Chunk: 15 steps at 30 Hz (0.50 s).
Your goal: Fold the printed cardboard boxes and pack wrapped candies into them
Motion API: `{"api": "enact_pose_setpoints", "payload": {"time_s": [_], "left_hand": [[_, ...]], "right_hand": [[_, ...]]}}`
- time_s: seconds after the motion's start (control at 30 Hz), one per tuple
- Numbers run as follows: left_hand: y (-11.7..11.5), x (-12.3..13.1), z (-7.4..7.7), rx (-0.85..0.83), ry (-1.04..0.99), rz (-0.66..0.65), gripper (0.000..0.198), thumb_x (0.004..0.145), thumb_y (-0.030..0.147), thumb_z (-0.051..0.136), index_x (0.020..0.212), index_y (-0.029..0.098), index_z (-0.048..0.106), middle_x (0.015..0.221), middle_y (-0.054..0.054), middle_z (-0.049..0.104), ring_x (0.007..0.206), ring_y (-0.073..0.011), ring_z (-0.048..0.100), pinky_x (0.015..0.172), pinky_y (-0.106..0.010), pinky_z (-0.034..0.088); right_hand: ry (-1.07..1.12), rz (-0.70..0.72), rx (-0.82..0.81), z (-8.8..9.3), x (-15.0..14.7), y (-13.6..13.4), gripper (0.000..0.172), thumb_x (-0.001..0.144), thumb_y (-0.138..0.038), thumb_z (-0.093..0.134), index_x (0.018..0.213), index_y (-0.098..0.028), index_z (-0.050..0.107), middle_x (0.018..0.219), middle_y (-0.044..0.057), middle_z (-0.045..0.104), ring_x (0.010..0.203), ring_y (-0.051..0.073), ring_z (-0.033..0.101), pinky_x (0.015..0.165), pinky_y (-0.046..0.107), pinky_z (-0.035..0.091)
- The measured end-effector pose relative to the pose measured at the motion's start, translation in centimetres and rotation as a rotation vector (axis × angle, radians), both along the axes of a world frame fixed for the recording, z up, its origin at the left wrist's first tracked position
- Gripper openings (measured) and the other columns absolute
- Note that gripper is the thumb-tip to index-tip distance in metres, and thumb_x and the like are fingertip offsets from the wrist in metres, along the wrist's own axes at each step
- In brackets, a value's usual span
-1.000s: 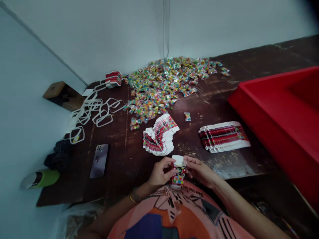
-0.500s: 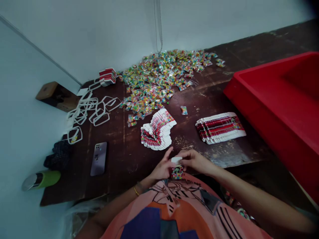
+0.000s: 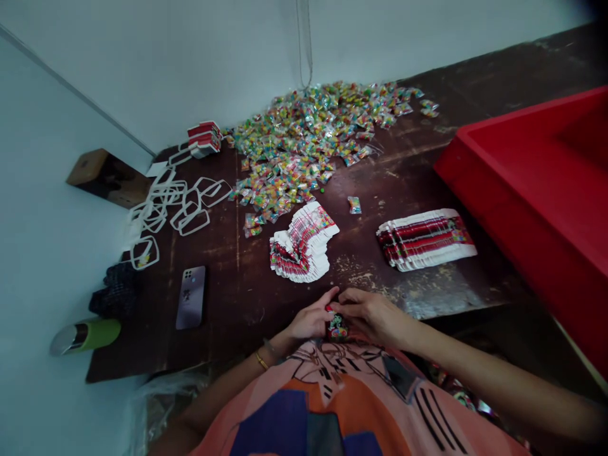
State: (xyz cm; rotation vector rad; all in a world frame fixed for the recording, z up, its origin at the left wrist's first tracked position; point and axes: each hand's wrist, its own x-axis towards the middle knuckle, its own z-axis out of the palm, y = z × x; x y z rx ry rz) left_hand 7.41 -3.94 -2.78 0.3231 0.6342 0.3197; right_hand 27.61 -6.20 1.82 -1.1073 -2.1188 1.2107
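Both my hands meet at the near edge of the dark wooden table (image 3: 237, 297), closed round one small printed card packet (image 3: 337, 328). My left hand (image 3: 311, 320) pinches its left side and my right hand (image 3: 368, 313) covers its top and right side. Only the packet's colourful lower part shows between the fingers. Just beyond my hands lies a fanned stack of red and white printed cards (image 3: 301, 244). A second such stack (image 3: 425, 239) lies to the right.
A big heap of small colourful candy sachets (image 3: 313, 136) fills the far corner, one loose sachet (image 3: 354, 204) nearer. White card frames (image 3: 175, 202), a phone (image 3: 190, 296), a green bottle (image 3: 85, 335) and dark cloth (image 3: 114, 291) sit left. A red tub (image 3: 536, 190) stands right.
The packet's white top flap, visible a second ago, is now covered by my fingers. My hands have closed tighter over the packet, which sits lower against my shirt.
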Motion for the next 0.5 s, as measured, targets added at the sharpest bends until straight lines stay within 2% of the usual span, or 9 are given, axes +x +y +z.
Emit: {"api": "enact_pose_setpoints", "payload": {"time_s": [0.07, 0.13, 0.17, 0.2, 0.27, 0.33, 0.4, 0.47, 0.5], "left_hand": [[0.0, 0.3, 0.0, 0.051, 0.024, -0.017, 0.076, 0.065, 0.015, 0.063, 0.136, 0.029, 0.041, 0.119, -0.005, 0.061, 0.1, -0.0227, 0.061, 0.088, -0.037, 0.044], [0.4, 0.5, 0.4, 0.192, 0.117, -0.043, 0.061, 0.069, 0.023, 0.065, 0.129, 0.024, 0.05, 0.11, -0.006, 0.064, 0.094, -0.0215, 0.062, 0.084, -0.035, 0.044], [0.7, 0.5, 0.8, 0.298, 0.192, -0.07, 0.052, 0.072, 0.027, 0.065, 0.122, 0.02, 0.056, 0.105, -0.007, 0.065, 0.092, -0.0208, 0.061, 0.083, -0.034, 0.044], [1.1, 0.3, 1.3, 0.424, 0.277, -0.105, 0.044, 0.073, 0.029, 0.065, 0.116, 0.017, 0.061, 0.102, -0.008, 0.066, 0.091, -0.0201, 0.06, 0.083, -0.032, 0.044], [2.0, -0.7, 2.5, 0.683, 0.44, -0.186, 0.034, 0.073, 0.026, 0.067, 0.104, 0.014, 0.065, 0.097, -0.007, 0.066, 0.089, -0.0186, 0.058, 0.082, -0.029, 0.043], [3.1, -2.7, 3.8, 0.885, 0.566, -0.278, 0.032, 0.069, 0.022, 0.068, 0.1, 0.015, 0.065, 0.092, -0.004, 0.064, 0.085, -0.017, 0.057, 0.079, -0.026, 0.042], [3.8, -5.1, 4.9, 0.983, 0.633, -0.447, 0.036, 0.064, 0.021, 0.071, 0.099, 0.017, 0.064, 0.084, 0.0, 0.062, 0.078, -0.0151, 0.054, 0.072, -0.024, 0.041], [3.9, -7.1, 5.3, 0.95, 0.619, -0.582, 0.034, 0.063, 0.022, 0.073, 0.096, 0.017, 0.064, 0.08, 0.002, 0.062, 0.075, -0.0143, 0.053, 0.07, -0.023, 0.041], [3.8, -7.7, 5.3, 0.893, 0.601, -0.572, 0.033, 0.065, 0.023, 0.072, 0.097, 0.017, 0.063, 0.081, 0.002, 0.062, 0.076, -0.0143, 0.054, 0.071, -0.024, 0.042]], "right_hand": [[-0.023, 0.089, 0.043, 0.2, 0.5, 0.7, 0.033, 0.092, -0.024, 0.048, 0.12, -0.023, 0.064, 0.109, 0.009, 0.063, 0.094, 0.017, 0.06, 0.081, 0.029, 0.048], [-0.032, 0.138, 0.072, -0.1, 1.3, 3.5, 0.029, 0.093, -0.026, 0.048, 0.116, -0.026, 0.066, 0.109, 0.006, 0.064, 0.098, 0.018, 0.059, 0.086, 0.03, 0.047], [-0.069, 0.087, 0.111, -0.6, 1.7, 5.7, 0.028, 0.093, -0.027, 0.048, 0.114, -0.027, 0.067, 0.109, 0.006, 0.064, 0.101, 0.019, 0.058, 0.088, 0.032, 0.047], [-0.133, -0.009, 0.16, -1.1, 2.2, 8.1, 0.028, 0.092, -0.028, 0.049, 0.114, -0.026, 0.067, 0.111, 0.007, 0.063, 0.103, 0.021, 0.057, 0.09, 0.035, 0.046], [-0.383, -0.35, 0.269, -2.3, 3.0, 12.9, 0.033, 0.091, -0.026, 0.051, 0.121, -0.021, 0.062, 0.124, 0.012, 0.058, 0.112, 0.029, 0.051, 0.094, 0.045, 0.042], [-0.594, -0.538, 0.294, -3.5, 3.4, 15.8, 0.039, 0.088, -0.023, 0.053, 0.126, -0.014, 0.056, 0.136, 0.018, 0.049, 0.117, 0.036, 0.045, 0.094, 0.051, 0.039], [-0.673, -0.553, 0.285, -4.6, 3.0, 15.6, 0.041, 0.087, -0.019, 0.052, 0.127, -0.011, 0.054, 0.14, 0.019, 0.046, 0.117, 0.038, 0.045, 0.093, 0.053, 0.039], [-0.661, -0.51, 0.288, -5.6, 2.2, 12.3, 0.041, 0.088, -0.019, 0.05, 0.129, -0.011, 0.053, 0.138, 0.018, 0.048, 0.115, 0.036, 0.046, 0.092, 0.051, 0.04], [-0.652, -0.487, 0.29, -6.1, 1.9, 9.9, 0.044, 0.089, -0.023, 0.05, 0.131, -0.011, 0.051, 0.137, 0.018, 0.049, 0.114, 0.035, 0.046, 0.091, 0.051, 0.04]]}}
